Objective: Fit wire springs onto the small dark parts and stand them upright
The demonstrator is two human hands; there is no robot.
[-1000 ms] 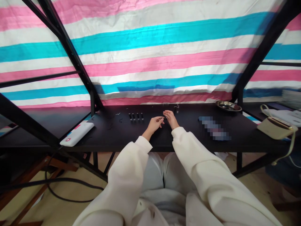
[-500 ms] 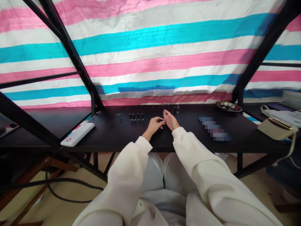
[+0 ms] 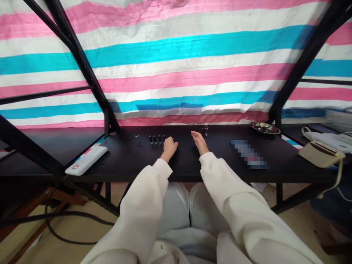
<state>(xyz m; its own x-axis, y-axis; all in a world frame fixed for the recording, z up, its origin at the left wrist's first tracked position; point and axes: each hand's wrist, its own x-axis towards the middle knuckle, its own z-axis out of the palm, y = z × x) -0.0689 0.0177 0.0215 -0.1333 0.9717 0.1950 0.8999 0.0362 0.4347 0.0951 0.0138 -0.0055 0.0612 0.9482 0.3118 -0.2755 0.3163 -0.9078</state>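
Note:
Several small black tubes with pale ends (image 3: 155, 139) stand in a row on the black table (image 3: 132, 157). At the right end of that row, my left hand (image 3: 170, 147) is closed in a pinch. A small black tube is between its fingers, mostly hidden by them. My right hand (image 3: 200, 142) is open a short way to the right, fingers stretched out and slightly raised, holding nothing. Behind it lies a small dark piece with a pale end (image 3: 206, 132), and farther back several tiny parts (image 3: 191, 125) are lined up near the table's rear edge.
A white power bank (image 3: 86, 160) lies at the left. On the right are a shiny metal dish (image 3: 265, 128), a blurred-out flat object (image 3: 249, 154) and a beige pouch (image 3: 321, 152) with a strap. Black frame posts and a striped sheet (image 3: 187, 77) stand behind.
My hands have come apart. The left one has moved left to the row's end with the dark piece it pinched; the right has stayed about in place, its fingers now free.

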